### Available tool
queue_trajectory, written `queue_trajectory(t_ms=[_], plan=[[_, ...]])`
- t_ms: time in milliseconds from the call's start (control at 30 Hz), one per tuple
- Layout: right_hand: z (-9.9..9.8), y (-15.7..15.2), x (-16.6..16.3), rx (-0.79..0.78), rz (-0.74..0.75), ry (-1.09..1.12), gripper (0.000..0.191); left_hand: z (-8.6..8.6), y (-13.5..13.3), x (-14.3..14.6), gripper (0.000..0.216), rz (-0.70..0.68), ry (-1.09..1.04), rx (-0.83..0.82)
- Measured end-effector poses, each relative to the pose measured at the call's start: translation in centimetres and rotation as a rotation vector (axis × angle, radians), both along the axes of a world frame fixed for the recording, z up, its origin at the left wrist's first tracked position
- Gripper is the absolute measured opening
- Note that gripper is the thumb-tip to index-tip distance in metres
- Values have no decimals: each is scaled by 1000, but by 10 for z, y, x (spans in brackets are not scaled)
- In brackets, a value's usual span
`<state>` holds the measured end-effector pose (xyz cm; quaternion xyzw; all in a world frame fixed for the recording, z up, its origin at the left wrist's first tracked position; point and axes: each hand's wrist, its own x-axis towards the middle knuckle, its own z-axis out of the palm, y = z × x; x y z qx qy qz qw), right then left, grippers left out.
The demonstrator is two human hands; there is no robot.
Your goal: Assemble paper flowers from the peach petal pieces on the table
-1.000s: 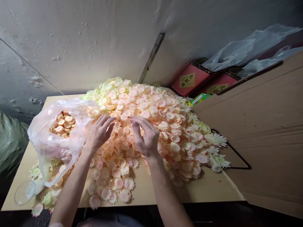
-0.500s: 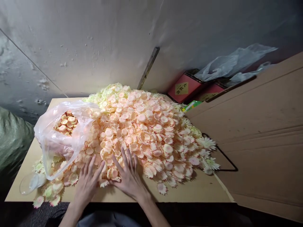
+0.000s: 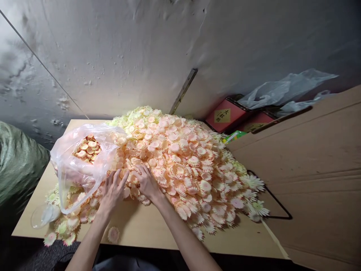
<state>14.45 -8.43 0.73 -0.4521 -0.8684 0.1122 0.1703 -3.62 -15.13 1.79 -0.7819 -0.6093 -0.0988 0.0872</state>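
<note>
A large heap of pale pink and cream flower-shaped pieces with frilled edges (image 3: pixel 180 158) covers the middle of the table. My left hand (image 3: pixel 114 188) rests at the heap's near left side, open, its fingers apart over the pieces. Just to its right, my right hand (image 3: pixel 148 184) reaches into the heap's near edge with fingers slightly bent and thumb apart; the fingertips are partly hidden. I see no piece gripped in either hand. A single pink flower piece (image 3: pixel 113 235) lies on the bare wood close to my left forearm.
Left of my hands stands a translucent plastic bag (image 3: pixel 67 180) with red-edged flower pieces inside. A clear round container (image 3: pixel 42 216) sits on the wooden table (image 3: pixel 158 233). Cardboard (image 3: pixel 316 165) and red boxes (image 3: pixel 222 114) border the right, a green sack (image 3: pixel 19 165) the left.
Both hands have moved forward into the heap, and the right hand's fingers have bent. A single flower piece now lies apart near the table's front edge. The view has shifted slightly.
</note>
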Motion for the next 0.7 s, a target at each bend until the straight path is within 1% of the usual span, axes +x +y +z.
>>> queue_trajectory(t_ms=[100, 133, 200, 267, 333, 400, 433, 467, 500, 533, 567, 600, 633, 700], plan=[[3, 10, 6, 50, -46, 156, 31, 20, -4, 1, 65, -55, -5, 56], [7, 16, 9, 77, -71, 216, 30, 28, -6, -1, 60, -70, -7, 68], [22, 31, 17, 154, -129, 323, 30, 44, -7, -8, 59, -87, -19, 108], [45, 52, 30, 233, -204, 395, 29, 61, -7, -19, 56, -98, -50, 172], [74, 79, 48, 273, -311, 438, 34, 75, -1, -34, 48, -109, -147, 268], [101, 108, 70, 280, -422, 475, 48, 87, 12, -51, 39, -91, -264, 325], [113, 122, 82, 281, -462, 469, 60, 91, 22, -61, 34, -45, -314, 348], [124, 134, 93, 270, -458, 442, 79, 94, 33, -71, 28, 20, -341, 337], [132, 143, 103, 253, -435, 411, 97, 94, 44, -80, 25, 89, -351, 288], [138, 148, 112, 233, -421, 381, 111, 93, 56, -89, 26, 137, -332, 203], [143, 148, 117, 230, -430, 364, 119, 91, 67, -97, 27, 176, -284, 109], [146, 143, 119, 242, -441, 355, 124, 87, 77, -103, 29, 210, -223, 24], [148, 132, 117, 271, -452, 355, 124, 83, 85, -108, 31, 240, -161, -55], [144, 95, 102, 345, -423, 352, 114, 75, 95, -114, 38, 286, -52, -144]])
